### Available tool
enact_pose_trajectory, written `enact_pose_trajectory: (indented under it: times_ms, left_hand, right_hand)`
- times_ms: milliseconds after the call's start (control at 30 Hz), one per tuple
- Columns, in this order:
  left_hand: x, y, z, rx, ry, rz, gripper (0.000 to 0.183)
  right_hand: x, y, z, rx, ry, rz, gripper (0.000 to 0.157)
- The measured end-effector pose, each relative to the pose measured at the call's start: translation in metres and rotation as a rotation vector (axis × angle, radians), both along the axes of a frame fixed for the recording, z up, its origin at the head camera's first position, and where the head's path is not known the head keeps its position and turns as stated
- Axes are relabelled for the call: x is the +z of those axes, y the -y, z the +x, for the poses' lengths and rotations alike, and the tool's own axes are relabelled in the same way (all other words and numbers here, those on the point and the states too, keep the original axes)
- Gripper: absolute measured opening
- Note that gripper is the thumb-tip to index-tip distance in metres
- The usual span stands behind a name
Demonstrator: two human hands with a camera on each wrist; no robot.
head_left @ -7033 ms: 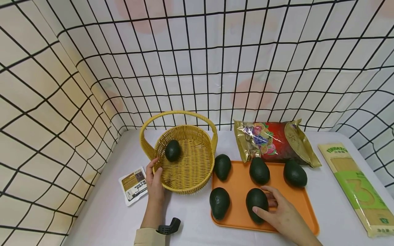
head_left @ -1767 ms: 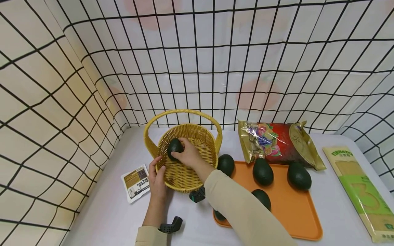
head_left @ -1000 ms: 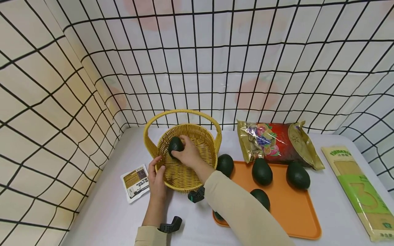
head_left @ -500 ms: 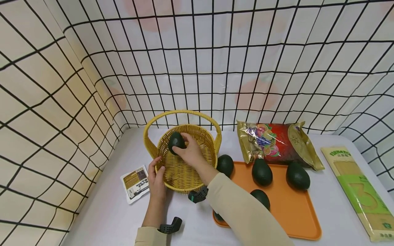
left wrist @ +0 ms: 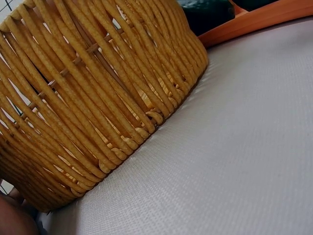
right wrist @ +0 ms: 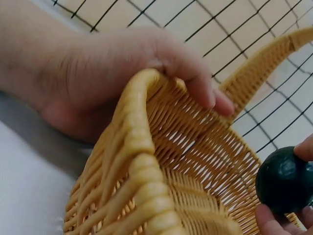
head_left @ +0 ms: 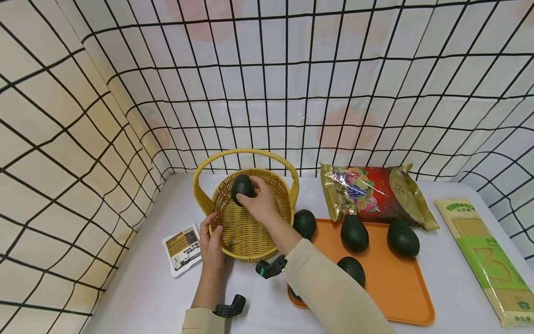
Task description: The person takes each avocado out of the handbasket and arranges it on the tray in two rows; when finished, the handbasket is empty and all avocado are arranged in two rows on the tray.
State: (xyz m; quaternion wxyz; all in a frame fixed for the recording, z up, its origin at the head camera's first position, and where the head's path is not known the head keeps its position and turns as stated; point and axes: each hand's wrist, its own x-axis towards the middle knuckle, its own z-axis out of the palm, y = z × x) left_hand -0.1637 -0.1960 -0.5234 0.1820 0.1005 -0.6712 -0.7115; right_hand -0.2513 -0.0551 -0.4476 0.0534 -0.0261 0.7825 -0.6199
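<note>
A dark green avocado (head_left: 242, 189) is held in my right hand (head_left: 263, 204), thumb on its near side and fingers on its far side. It is over the back left of the yellow wicker basket (head_left: 250, 236); in the right wrist view the avocado (right wrist: 282, 181) appears raised off the basket floor. My left hand (head_left: 212, 243) grips the basket's left rim; the right wrist view has that hand (right wrist: 132, 63) with fingers bent over the rim. The left wrist view is mostly filled by the basket's woven side (left wrist: 98, 93).
Several avocados, such as one (head_left: 354, 233), lie on or at the orange tray (head_left: 396, 287); my right sleeve mostly covers one. Behind is a red-gold packet (head_left: 375, 192), at right a green-yellow packet (head_left: 486, 260), at left a small pouch (head_left: 182, 250). Black-gridded cloth walls surround the table.
Seven seconds ago my right hand was at an avocado on the tray. Over the last second, it has moved the basket's avocado upward and slightly right. My left hand has stayed on the rim.
</note>
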Motion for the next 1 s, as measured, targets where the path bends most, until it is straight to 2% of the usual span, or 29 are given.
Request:
enact_pose_trajectory:
  times_ms: [167, 433, 700, 1000]
  left_hand:
    - [0.002, -0.001, 0.002, 0.016, -0.012, 0.014, 0.041]
    - [0.001, 0.0, 0.001, 0.028, -0.006, 0.044, 0.04]
    - [0.005, -0.002, 0.002, 0.025, -0.003, 0.046, 0.04]
    - [0.004, -0.003, 0.001, 0.026, 0.003, 0.037, 0.04]
  right_hand:
    - [0.007, -0.004, 0.007, -0.009, -0.015, 0.01, 0.066]
    - [0.023, -0.015, 0.026, 0.017, -0.03, -0.033, 0.065]
    - [0.038, -0.03, 0.047, 0.02, -0.041, 0.008, 0.065]
    - [0.042, -0.048, 0.073, 0.06, -0.034, -0.016, 0.065]
